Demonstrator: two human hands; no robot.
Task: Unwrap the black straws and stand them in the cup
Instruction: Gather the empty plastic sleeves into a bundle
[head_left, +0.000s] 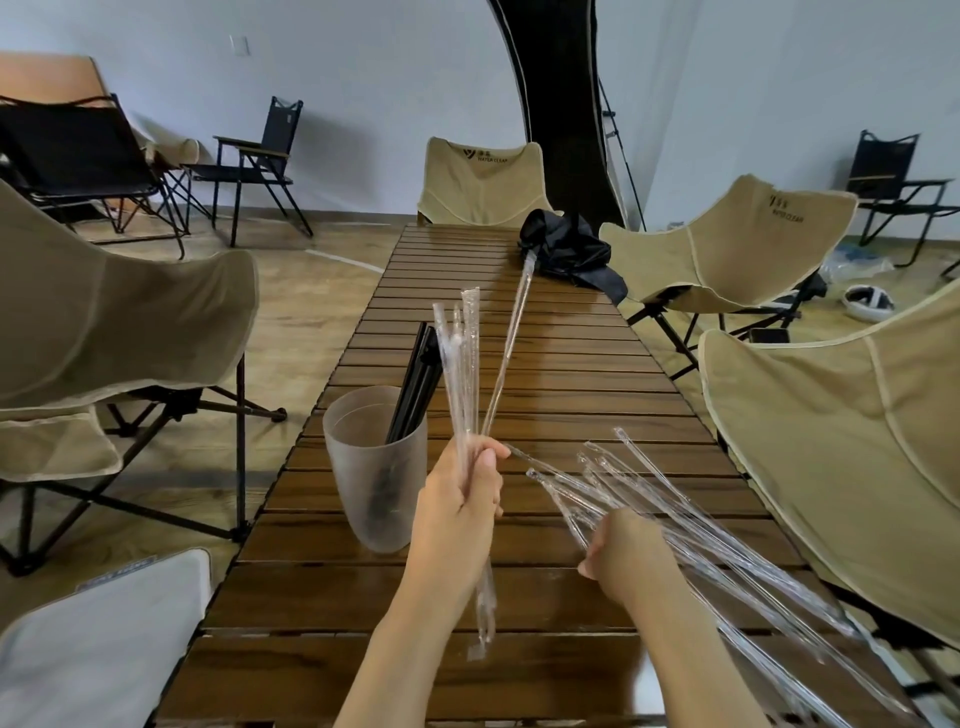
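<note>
A frosted translucent cup (378, 467) stands on the slatted wooden table (571, 364), with several black straws (415, 384) leaning upright in it. My left hand (462, 499) grips a bunch of clear wrappers (462, 364) that fan upward, just right of the cup. One long wrapper (511, 343) tilts away to the right from the same fist. My right hand (623, 551) holds another bundle of clear wrappers (727, 551) that spreads over the table's right edge. I cannot tell whether any of these wrappers hold straws.
A crumpled black cloth (571, 249) lies at the table's far right. Beige folding chairs (727, 244) stand at the right, left and far end. A grey cushion (104, 649) sits at the near left. Black chairs (254, 166) line the back wall.
</note>
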